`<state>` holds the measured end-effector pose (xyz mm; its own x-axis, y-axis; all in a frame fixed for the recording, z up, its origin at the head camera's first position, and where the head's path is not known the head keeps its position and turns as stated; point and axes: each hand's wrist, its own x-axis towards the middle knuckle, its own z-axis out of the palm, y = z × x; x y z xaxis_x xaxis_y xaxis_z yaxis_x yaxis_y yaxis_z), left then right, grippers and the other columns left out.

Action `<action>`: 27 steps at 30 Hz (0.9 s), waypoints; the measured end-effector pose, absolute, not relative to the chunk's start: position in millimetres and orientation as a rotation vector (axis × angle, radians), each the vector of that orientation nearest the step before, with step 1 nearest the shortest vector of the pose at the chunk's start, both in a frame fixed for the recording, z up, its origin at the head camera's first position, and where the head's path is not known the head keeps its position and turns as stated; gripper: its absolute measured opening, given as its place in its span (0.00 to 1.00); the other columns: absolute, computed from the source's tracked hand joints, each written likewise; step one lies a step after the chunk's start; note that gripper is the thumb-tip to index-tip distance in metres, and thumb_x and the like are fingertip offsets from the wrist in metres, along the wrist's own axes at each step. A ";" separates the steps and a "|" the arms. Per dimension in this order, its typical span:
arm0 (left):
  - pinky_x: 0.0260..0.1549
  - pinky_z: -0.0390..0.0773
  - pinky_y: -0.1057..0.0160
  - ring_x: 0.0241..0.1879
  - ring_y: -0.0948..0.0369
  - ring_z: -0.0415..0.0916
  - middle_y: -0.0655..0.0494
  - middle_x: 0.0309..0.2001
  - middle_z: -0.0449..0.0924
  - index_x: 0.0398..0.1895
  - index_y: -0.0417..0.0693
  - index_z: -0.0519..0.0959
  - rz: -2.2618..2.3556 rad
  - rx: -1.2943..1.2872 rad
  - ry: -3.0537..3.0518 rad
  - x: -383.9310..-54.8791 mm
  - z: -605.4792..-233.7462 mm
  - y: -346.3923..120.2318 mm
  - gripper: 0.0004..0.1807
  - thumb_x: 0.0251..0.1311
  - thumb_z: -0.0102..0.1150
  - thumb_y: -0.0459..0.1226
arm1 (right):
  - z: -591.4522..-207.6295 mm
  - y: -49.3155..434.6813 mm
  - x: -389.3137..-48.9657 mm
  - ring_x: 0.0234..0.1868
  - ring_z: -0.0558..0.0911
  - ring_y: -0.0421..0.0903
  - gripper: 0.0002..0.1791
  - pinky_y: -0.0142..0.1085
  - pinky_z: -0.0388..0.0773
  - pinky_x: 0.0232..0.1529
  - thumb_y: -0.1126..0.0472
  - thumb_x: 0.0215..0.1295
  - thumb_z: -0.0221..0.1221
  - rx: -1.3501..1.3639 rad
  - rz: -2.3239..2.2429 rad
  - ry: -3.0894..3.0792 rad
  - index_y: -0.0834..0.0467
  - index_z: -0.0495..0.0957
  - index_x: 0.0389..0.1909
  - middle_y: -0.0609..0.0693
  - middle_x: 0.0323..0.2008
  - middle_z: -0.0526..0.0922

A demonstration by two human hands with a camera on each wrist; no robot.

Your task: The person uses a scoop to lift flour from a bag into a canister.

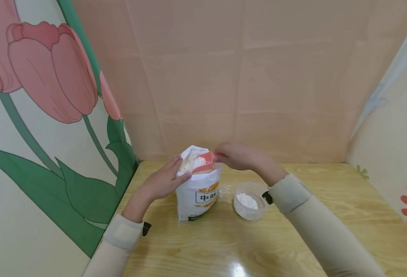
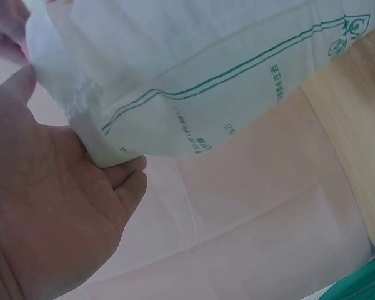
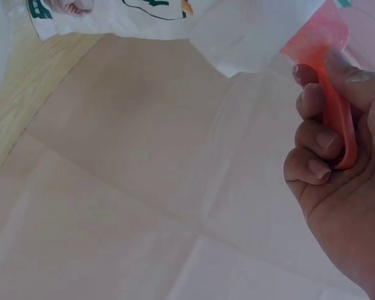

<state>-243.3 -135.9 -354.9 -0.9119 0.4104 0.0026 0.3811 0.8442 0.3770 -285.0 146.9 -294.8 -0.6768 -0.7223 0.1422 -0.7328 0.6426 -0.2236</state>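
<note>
A white flour bag (image 1: pixel 198 196) with printed lettering stands upright, its mouth spread. My left hand (image 1: pixel 162 182) holds the left rim of the bag, thumb toward the front; up close in the left wrist view, the fingers of that hand (image 2: pixel 56 194) bend around the bag's edge. My right hand (image 1: pixel 238 156) grips a pink-red scoop (image 1: pixel 205 162) by its handle, fingers wrapped round it in the right wrist view (image 3: pixel 340 125). The scoop's head lies in the bag mouth with white flour (image 1: pixel 191 163) on and beside it. How deep the flour goes is hidden.
Right of the bag, under my right forearm, a clear round bowl (image 1: pixel 250 213) contains a heap of white flour (image 1: pixel 247 201). Some flour is spilled between bag and bowl on the wooden table (image 1: pixel 189 250). A pinkish covering (image 1: pixel 203 77) rises behind the table; patterned walls flank both sides.
</note>
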 end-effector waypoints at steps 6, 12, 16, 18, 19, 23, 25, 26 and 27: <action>0.76 0.50 0.47 0.81 0.53 0.35 0.48 0.83 0.39 0.81 0.42 0.45 0.599 0.641 2.930 -241.2 -354.6 -136.8 0.52 0.69 0.31 0.71 | -305.5 163.7 -272.6 0.34 0.79 0.43 0.09 0.44 0.79 0.41 0.56 0.75 0.58 1.171 0.512 -2.718 0.56 0.82 0.41 0.46 0.34 0.82; 0.76 0.50 0.47 0.81 0.53 0.35 0.48 0.82 0.39 0.81 0.42 0.45 0.600 0.639 2.931 -240.7 -354.6 -137.7 0.52 0.70 0.31 0.71 | -315.8 171.5 -262.2 0.33 0.76 0.43 0.09 0.42 0.77 0.39 0.56 0.73 0.61 1.116 0.570 -2.624 0.57 0.82 0.41 0.45 0.32 0.80; 0.76 0.50 0.46 0.81 0.52 0.35 0.47 0.82 0.39 0.81 0.42 0.46 0.617 0.640 2.928 -240.3 -354.7 -137.9 0.51 0.71 0.34 0.70 | -320.3 173.5 -257.7 0.31 0.76 0.42 0.08 0.41 0.77 0.37 0.56 0.73 0.61 1.090 0.597 -2.602 0.57 0.81 0.41 0.44 0.30 0.79; 0.76 0.51 0.45 0.81 0.51 0.35 0.47 0.82 0.39 0.81 0.42 0.46 0.626 0.642 2.926 -240.2 -354.9 -137.9 0.51 0.71 0.35 0.69 | -321.7 174.3 -256.0 0.31 0.76 0.42 0.08 0.42 0.77 0.38 0.56 0.73 0.61 1.077 0.598 -2.601 0.57 0.81 0.42 0.44 0.30 0.79; 0.76 0.51 0.45 0.81 0.51 0.35 0.47 0.82 0.40 0.81 0.42 0.46 0.629 0.642 2.925 -240.0 -355.0 -138.1 0.51 0.71 0.35 0.69 | -322.1 174.7 -255.3 0.32 0.76 0.43 0.08 0.42 0.77 0.38 0.56 0.73 0.61 1.071 0.597 -2.599 0.57 0.81 0.42 0.44 0.30 0.79; 0.76 0.51 0.46 0.81 0.52 0.35 0.47 0.82 0.39 0.82 0.43 0.45 0.629 0.637 2.924 -239.5 -355.1 -138.5 0.52 0.70 0.33 0.71 | -322.9 176.7 -252.7 0.33 0.77 0.43 0.09 0.43 0.79 0.40 0.55 0.73 0.61 1.060 0.586 -2.582 0.58 0.81 0.43 0.45 0.32 0.80; 0.76 0.51 0.46 0.81 0.52 0.35 0.48 0.82 0.39 0.82 0.43 0.45 0.621 0.641 2.928 -239.3 -355.3 -138.8 0.52 0.69 0.32 0.71 | -323.4 179.0 -251.7 0.33 0.77 0.43 0.09 0.43 0.79 0.39 0.56 0.73 0.61 1.059 0.579 -2.566 0.58 0.81 0.43 0.45 0.32 0.80; 0.76 0.51 0.46 0.81 0.52 0.35 0.48 0.83 0.39 0.82 0.43 0.45 0.616 0.644 2.930 -239.4 -355.5 -138.9 0.52 0.69 0.32 0.71 | -323.6 180.7 -251.1 0.33 0.77 0.43 0.09 0.43 0.79 0.39 0.56 0.72 0.62 1.056 0.578 -2.559 0.58 0.81 0.43 0.45 0.32 0.80; 0.76 0.51 0.46 0.81 0.52 0.36 0.48 0.83 0.39 0.82 0.42 0.45 0.614 0.649 2.933 -239.5 -355.6 -139.1 0.52 0.69 0.32 0.71 | -323.9 182.8 -250.7 0.32 0.77 0.43 0.08 0.43 0.78 0.39 0.57 0.72 0.62 1.051 0.572 -2.553 0.58 0.81 0.42 0.45 0.31 0.80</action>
<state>-239.5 -139.1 -355.6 -0.9077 0.4195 0.0128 0.3894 0.8305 0.3983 -250.7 182.8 -323.9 -0.6777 -0.5936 0.4340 -0.7220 0.6490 -0.2398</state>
